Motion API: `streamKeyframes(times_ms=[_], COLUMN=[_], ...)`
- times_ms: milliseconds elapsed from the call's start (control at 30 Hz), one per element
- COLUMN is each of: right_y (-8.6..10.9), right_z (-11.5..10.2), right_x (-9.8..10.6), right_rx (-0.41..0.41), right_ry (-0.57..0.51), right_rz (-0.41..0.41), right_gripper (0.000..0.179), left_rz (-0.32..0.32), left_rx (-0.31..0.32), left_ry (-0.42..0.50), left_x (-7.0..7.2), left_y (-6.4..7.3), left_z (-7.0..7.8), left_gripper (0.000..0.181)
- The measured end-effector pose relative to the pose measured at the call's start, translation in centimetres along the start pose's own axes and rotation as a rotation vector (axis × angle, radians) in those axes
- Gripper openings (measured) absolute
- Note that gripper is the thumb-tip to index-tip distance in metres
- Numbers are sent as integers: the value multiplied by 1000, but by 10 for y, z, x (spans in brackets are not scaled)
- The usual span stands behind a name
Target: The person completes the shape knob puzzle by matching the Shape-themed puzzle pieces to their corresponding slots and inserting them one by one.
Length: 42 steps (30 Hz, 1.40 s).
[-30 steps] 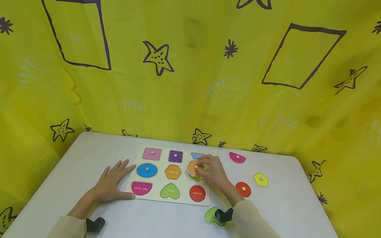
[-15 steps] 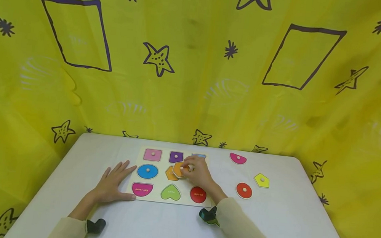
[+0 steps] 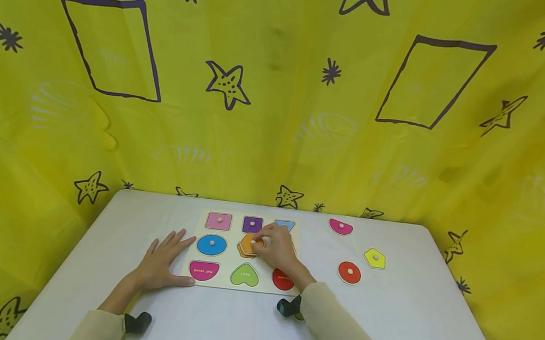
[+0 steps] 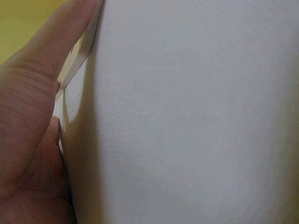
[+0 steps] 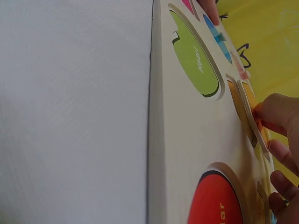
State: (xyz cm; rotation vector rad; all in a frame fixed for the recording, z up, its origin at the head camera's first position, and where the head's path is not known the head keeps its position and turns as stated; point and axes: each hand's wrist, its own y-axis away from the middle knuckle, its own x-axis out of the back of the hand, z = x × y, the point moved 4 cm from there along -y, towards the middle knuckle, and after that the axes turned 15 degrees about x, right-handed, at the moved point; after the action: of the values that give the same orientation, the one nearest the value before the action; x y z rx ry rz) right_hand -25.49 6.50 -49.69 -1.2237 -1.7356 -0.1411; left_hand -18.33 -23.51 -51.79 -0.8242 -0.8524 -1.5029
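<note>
My right hand (image 3: pixel 278 249) pinches the knob of an orange hexagon puzzle piece (image 3: pixel 248 241) just over the orange hexagon recess in the puzzle board (image 3: pixel 224 283). In the right wrist view the hexagon piece (image 5: pixel 253 112) lies tilted, partly covering its recess. With fingers spread, my left hand (image 3: pixel 159 264) rests at the board's left edge, its thumb along the near corner. A pink square (image 3: pixel 219 221), a purple square (image 3: pixel 252 224) and a blue oval (image 3: pixel 211 245) with knobs sit in the board. The heart (image 3: pixel 245 274), half-round (image 3: pixel 203 270) and circle (image 3: pixel 281 279) recesses show printed words.
On the white table (image 3: pixel 218 329), right of the board, lie a magenta half-round piece (image 3: pixel 341 227), a yellow pentagon piece (image 3: pixel 374 258) and a red circle piece (image 3: pixel 349 273). A green piece (image 3: pixel 299 316) is mostly hidden under my right wrist. A yellow curtain (image 3: pixel 266 136) stands behind.
My right hand has carried the orange hexagon leftward from the board's right column to the middle recess, and lowered it there. My left hand stays in place.
</note>
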Motion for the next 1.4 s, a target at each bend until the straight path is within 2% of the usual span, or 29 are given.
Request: streamKeyframes(times_ms=[167,733,867,1133,1400], right_y=[1,3,3,4,4], right_z=[0,-5,-6,-8,-7], right_x=[-4,-8,-9,-8,-9], right_rx=[-10,-47,-32,-54,-41], right_ry=[4,-2,13,23,29], right_rz=[-4,-24,-18,-22,-16], right_gripper=[5,5,5,6,6], left_rz=[-24,-29,-25,-10,5], left_rx=[24,32,28,8,-11], left_ry=[-12,-31,-23,-9,19], left_x=[2,5,4,-4,-3], left_y=[0,3,2,-2,-2], left_z=[2,5,4,-3,-4], left_gripper=[108,107,107,110,110])
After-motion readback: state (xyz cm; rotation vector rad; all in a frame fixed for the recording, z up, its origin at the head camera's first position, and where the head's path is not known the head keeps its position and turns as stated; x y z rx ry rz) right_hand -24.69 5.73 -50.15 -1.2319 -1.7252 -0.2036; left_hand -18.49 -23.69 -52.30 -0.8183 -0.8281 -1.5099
